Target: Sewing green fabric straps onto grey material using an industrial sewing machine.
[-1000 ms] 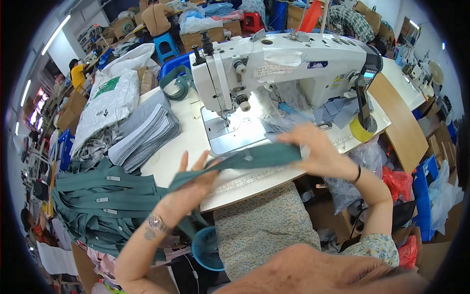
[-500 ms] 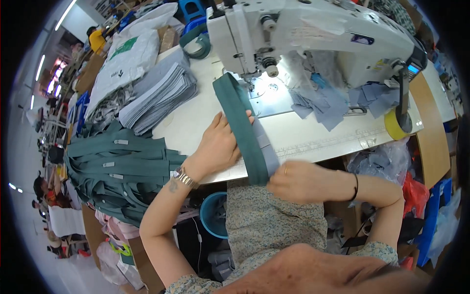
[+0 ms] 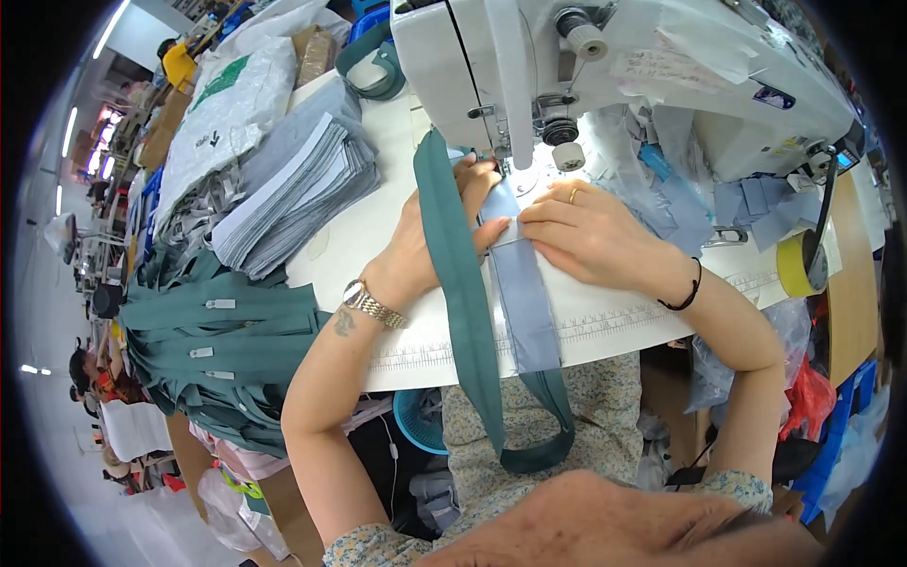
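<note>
Under the presser foot (image 3: 502, 163) of a white sewing machine (image 3: 453, 66), a grey-blue fabric strip (image 3: 534, 321) runs toward me. My left hand (image 3: 416, 236) grips it near the needle, fingertips bent onto it. A green zipper tape (image 3: 453, 283) lies across that hand and loops down past the table's front edge. My right hand (image 3: 590, 236) is closed on the grey-blue strip beside the left, thumb and fingers pressing it to the white table (image 3: 624, 317).
At left are stacked grey fabric pieces (image 3: 283, 198), a white bag (image 3: 227, 113) and piled green zippers (image 3: 217, 350). A yellow tape roll (image 3: 792, 269) and grey-blue scraps (image 3: 765, 203) sit at right. A blue bin (image 3: 420, 425) stands below the table; other workers are at far left.
The green tape went from stretched sideways between my hands to lengthwise, looping downward. Both hands moved forward to the needle area with the grey-blue strip. The machine now appears nearer in view.
</note>
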`<state>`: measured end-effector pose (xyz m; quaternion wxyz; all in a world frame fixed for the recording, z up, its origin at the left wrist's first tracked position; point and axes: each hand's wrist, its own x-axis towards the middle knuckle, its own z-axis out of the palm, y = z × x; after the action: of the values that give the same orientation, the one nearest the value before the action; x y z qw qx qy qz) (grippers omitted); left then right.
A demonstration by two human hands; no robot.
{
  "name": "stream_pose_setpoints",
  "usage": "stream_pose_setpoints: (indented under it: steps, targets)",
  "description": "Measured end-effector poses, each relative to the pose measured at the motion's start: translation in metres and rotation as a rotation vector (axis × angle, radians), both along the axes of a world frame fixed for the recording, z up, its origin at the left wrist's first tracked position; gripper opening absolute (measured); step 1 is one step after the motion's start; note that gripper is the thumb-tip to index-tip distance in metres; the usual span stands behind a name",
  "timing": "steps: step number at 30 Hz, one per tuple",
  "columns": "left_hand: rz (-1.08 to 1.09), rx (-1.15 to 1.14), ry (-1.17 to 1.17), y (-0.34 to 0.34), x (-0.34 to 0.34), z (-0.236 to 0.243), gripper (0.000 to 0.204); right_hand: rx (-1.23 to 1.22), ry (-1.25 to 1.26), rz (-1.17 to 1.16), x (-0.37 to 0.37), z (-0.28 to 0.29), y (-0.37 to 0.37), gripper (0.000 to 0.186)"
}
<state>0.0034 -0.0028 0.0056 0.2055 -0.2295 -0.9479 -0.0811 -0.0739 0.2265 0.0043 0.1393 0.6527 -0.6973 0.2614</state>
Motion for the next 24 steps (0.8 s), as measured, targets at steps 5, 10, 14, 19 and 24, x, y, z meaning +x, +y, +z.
stream_pose_setpoints:
  steps: [5,10,14,19,24]
  targets:
    - [0.067,0.13,-0.145,-0.001,-0.006,-0.001,0.047,0.014,-0.06,-0.052,-0.004,-0.006,-0.001,0.024]
    - [-0.051,0.085,0.041,-0.006,0.001,-0.004,0.041,-0.043,-0.017,-0.067,0.0,-0.001,-0.002,0.023]
    - [-0.122,0.077,0.002,0.005,0.019,-0.004,0.047,0.046,-0.078,-0.081,-0.002,0.002,0.002,0.028]
    - [-0.069,0.045,0.011,0.007,0.018,0.008,0.044,0.115,-0.152,-0.16,-0.001,0.002,-0.001,0.033]
    - [-0.049,0.059,0.034,0.005,0.008,0.003,0.049,0.154,-0.09,-0.23,0.002,0.001,0.0,0.036]
